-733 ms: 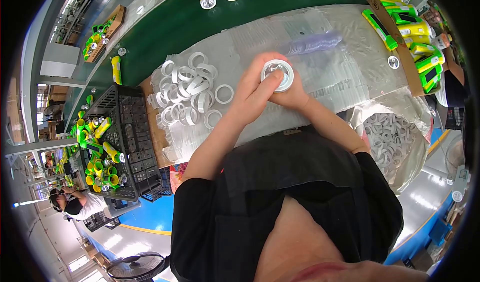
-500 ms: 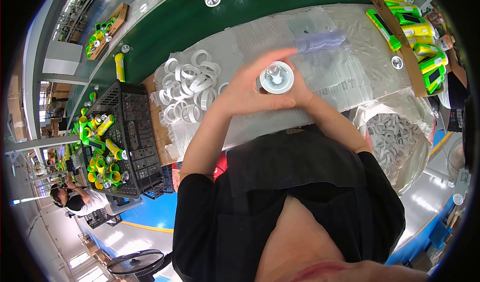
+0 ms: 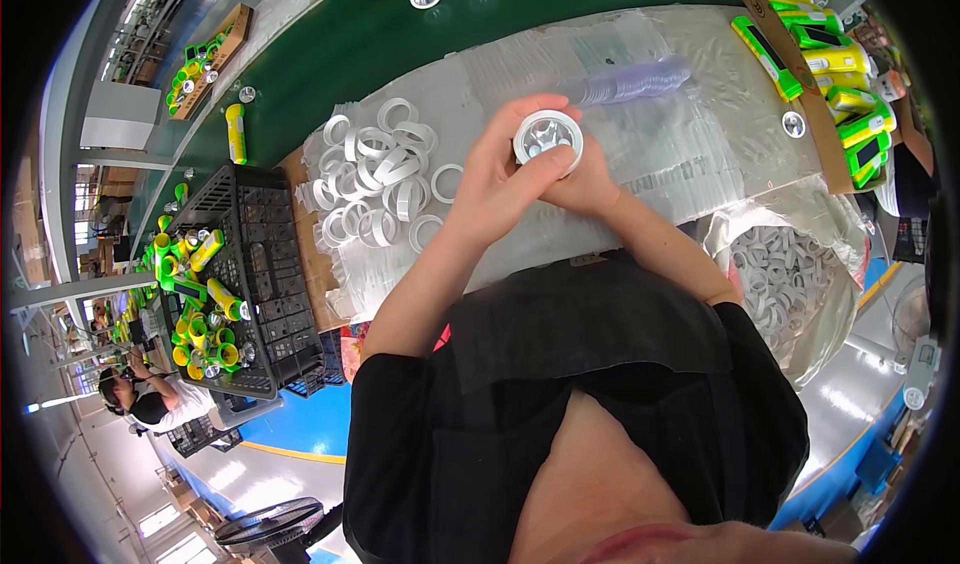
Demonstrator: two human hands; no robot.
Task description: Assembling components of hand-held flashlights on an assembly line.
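Observation:
A flashlight (image 3: 546,132) stands upright between my hands, its silvery reflector and white rim facing up; its body is hidden by my fingers. My left hand (image 3: 500,176) is closed round its left side, with the thumb laid across the rim. On the right, my right hand (image 3: 588,178) wraps the flashlight from below and the side. Loose white rings (image 3: 375,169) lie in a heap left of my hands. Beyond them to the right lies a row of stacked clear round lenses (image 3: 640,82).
A black crate (image 3: 275,274) of green and yellow flashlight parts stands at left. At right are a cardboard box (image 3: 800,84) of flashlights and an open sack (image 3: 845,264) holding white rings. A green conveyor belt (image 3: 530,4) runs along the far side. Another person (image 3: 165,399) is far left.
My left thumb has moved up onto the flashlight's rim, and the left hand has closed in round it. The flashlight has shifted slightly up and left. Two rings now lie apart beside the heap.

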